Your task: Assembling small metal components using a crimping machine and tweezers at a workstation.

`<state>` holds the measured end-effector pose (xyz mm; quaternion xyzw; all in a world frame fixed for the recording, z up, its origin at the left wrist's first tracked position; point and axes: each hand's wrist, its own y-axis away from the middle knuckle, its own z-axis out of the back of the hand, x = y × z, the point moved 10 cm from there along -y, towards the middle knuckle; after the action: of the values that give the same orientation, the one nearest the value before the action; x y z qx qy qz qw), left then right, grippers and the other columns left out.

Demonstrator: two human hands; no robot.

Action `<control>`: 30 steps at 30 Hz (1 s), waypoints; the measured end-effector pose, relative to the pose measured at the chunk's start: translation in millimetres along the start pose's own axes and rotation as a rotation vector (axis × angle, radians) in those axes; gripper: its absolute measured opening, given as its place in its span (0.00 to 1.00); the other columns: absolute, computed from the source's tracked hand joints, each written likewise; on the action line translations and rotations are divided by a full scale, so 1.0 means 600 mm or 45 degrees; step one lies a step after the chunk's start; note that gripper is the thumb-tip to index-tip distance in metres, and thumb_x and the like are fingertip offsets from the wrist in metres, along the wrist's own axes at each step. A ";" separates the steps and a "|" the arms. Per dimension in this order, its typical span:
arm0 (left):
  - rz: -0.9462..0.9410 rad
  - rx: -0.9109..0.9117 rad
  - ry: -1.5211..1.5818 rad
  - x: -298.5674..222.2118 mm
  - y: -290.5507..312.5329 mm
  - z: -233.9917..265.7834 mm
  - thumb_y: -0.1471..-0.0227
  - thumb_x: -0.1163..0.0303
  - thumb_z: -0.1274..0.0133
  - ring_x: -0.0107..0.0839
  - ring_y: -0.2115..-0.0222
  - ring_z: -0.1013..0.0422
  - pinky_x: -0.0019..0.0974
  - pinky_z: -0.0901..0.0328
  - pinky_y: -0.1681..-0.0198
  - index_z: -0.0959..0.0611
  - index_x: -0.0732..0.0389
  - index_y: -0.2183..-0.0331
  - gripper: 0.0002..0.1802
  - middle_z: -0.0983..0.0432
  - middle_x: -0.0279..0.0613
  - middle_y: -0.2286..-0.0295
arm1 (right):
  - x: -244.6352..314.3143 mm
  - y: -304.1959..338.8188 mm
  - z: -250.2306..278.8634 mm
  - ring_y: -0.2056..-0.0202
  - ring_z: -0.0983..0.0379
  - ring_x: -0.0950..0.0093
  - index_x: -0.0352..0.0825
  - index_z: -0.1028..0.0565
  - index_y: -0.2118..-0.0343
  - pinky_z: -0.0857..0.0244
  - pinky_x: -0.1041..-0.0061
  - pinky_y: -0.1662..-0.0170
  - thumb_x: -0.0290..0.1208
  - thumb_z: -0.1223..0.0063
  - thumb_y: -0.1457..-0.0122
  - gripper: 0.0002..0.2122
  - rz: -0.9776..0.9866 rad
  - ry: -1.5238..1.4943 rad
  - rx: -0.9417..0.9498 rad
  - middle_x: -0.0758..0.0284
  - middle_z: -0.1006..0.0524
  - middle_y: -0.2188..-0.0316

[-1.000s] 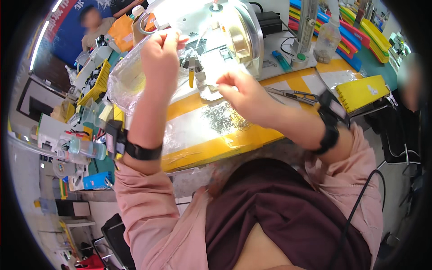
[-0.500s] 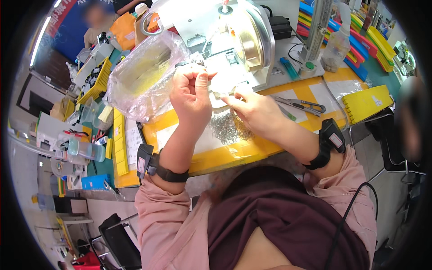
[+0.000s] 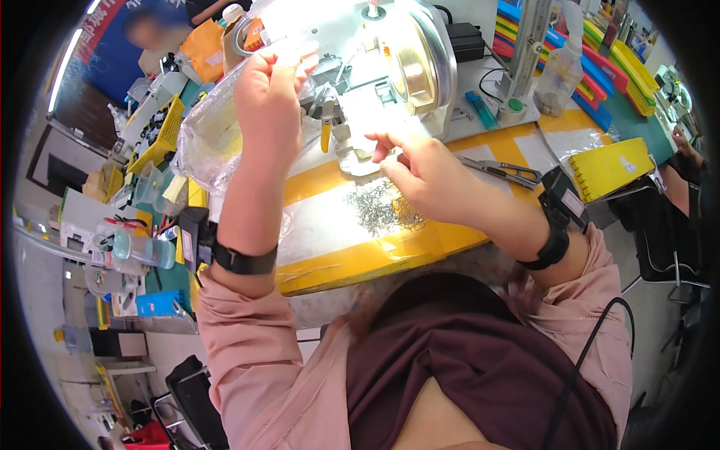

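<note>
My left hand (image 3: 271, 94) is raised at the left of a white bench machine (image 3: 341, 19), over the near side of a plastic-lined tray (image 3: 214, 124). Its fingers are curled together, and glare hides what they may hold. Just right of the machine's small metal work plate (image 3: 356, 150) is my right hand (image 3: 424, 169), thumb and forefinger apart with nothing visible between them. A yellow-handled lever (image 3: 325, 135) hangs between the hands. Below the right hand lies a loose pile of small silvery and golden metal pieces (image 3: 379, 206), too fine to name.
A large brass-coloured wheel (image 3: 414, 71) stands on the machine. Scissors-like tools (image 3: 510, 172) and a yellow plastic bin (image 3: 611, 169) lie at the right, near a spray bottle (image 3: 559, 79). A yellow basket (image 3: 159, 135) stands at the left. Another person (image 3: 154, 37) sits at the far left.
My left hand has moved up and left, away from the work plate, uncovering the yellow-handled lever. My right hand has shifted slightly right and down, and its thumb and forefinger have parted.
</note>
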<state>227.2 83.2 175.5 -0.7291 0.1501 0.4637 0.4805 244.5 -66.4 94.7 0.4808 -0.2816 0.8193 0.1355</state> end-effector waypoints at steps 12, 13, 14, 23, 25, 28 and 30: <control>0.122 0.954 -0.834 0.098 -0.043 -0.077 0.50 0.72 0.57 0.26 0.70 0.32 0.24 0.37 0.69 0.27 0.65 0.67 0.09 0.29 0.41 0.69 | -0.065 -0.115 -0.017 0.75 0.39 0.82 0.35 0.33 0.61 0.42 0.82 0.73 0.25 0.57 0.48 0.11 -0.340 -1.014 -0.266 0.70 0.33 0.73; 0.333 0.833 -0.638 0.120 -0.051 -0.066 0.50 0.71 0.57 0.25 0.69 0.32 0.24 0.37 0.68 0.27 0.65 0.66 0.09 0.29 0.41 0.68 | -0.061 -0.121 -0.016 0.81 0.44 0.85 0.37 0.34 0.67 0.48 0.84 0.79 0.27 0.58 0.46 0.05 -0.307 -1.011 -0.267 0.73 0.37 0.79; 0.536 0.706 -0.439 0.142 -0.054 -0.051 0.50 0.70 0.56 0.25 0.69 0.32 0.24 0.37 0.68 0.27 0.65 0.66 0.10 0.30 0.40 0.67 | -0.058 -0.125 -0.016 0.87 0.49 0.88 0.38 0.35 0.73 0.54 0.87 0.85 0.30 0.59 0.45 0.03 -0.273 -1.008 -0.267 0.76 0.41 0.85; -0.119 0.216 -1.066 -0.015 0.006 -0.011 0.54 0.68 0.49 0.21 0.81 0.37 0.24 0.42 0.78 0.24 0.66 0.73 0.10 0.29 0.35 0.78 | -0.060 -0.071 -0.008 0.84 0.45 0.87 0.36 0.34 0.78 0.49 0.85 0.81 0.27 0.57 0.47 0.05 -0.281 -0.924 -0.291 0.75 0.39 0.86; 0.062 0.287 -0.890 -0.017 0.058 -0.018 0.54 0.68 0.48 0.19 0.83 0.39 0.23 0.44 0.81 0.23 0.65 0.75 0.09 0.30 0.33 0.81 | -0.021 -0.042 -0.015 0.81 0.40 0.86 0.32 0.32 0.78 0.44 0.83 0.77 0.26 0.56 0.47 0.05 -0.271 -0.921 -0.218 0.72 0.35 0.86; 0.430 0.310 -0.446 0.022 0.103 -0.030 0.54 0.68 0.48 0.16 0.87 0.42 0.21 0.47 0.84 0.23 0.63 0.77 0.08 0.33 0.29 0.85 | 0.028 -0.034 -0.001 0.80 0.38 0.85 0.30 0.30 0.76 0.43 0.82 0.77 0.26 0.57 0.47 0.06 0.134 -0.559 -0.274 0.71 0.32 0.83; 0.604 0.272 -0.177 0.046 0.116 -0.032 0.55 0.69 0.47 0.14 0.88 0.43 0.20 0.48 0.85 0.23 0.63 0.78 0.07 0.34 0.28 0.87 | 0.027 -0.029 -0.003 0.80 0.38 0.84 0.29 0.30 0.74 0.42 0.82 0.75 0.26 0.56 0.47 0.06 0.193 -0.575 -0.280 0.70 0.30 0.81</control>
<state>205.9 39.0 115.7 -0.5852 0.3314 0.5938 0.4419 244.1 -52.1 113.9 0.6114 -0.4275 0.6633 0.0587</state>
